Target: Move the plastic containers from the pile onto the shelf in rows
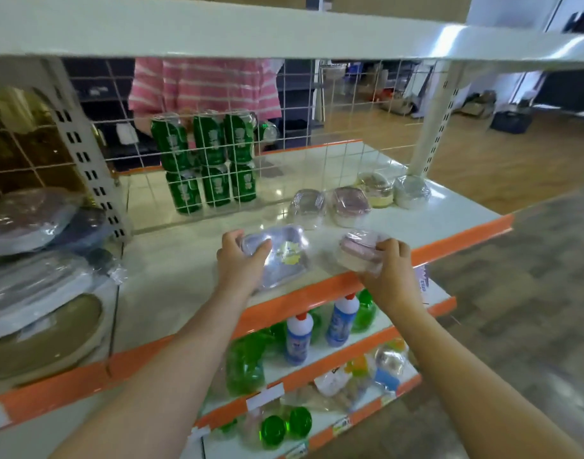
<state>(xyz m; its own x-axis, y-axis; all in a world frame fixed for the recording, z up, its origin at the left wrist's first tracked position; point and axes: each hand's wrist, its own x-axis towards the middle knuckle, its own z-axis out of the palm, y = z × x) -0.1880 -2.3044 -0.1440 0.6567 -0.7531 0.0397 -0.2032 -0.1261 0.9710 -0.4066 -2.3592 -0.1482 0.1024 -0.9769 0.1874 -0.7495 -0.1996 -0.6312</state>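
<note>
Left hand (239, 260) fingers grasp flat wrapped container (277, 256), long axis toward shelf (171, 260) back. Right hand (388, 263) fingers grasp pink container (358, 251) at shelf's front edge. Four containers (360, 198) in a row behind; bare shelf between.

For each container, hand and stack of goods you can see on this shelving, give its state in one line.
left hand: grips the lilac container
right hand: grips the pink container
lilac container: wrapped, tilted, held over the shelf's front
pink container: wrapped, held at the shelf's front edge
four containers: wrapped, standing in a row at the back
green cans: stacked two high behind the wire grid
shelf: partly filled
</note>
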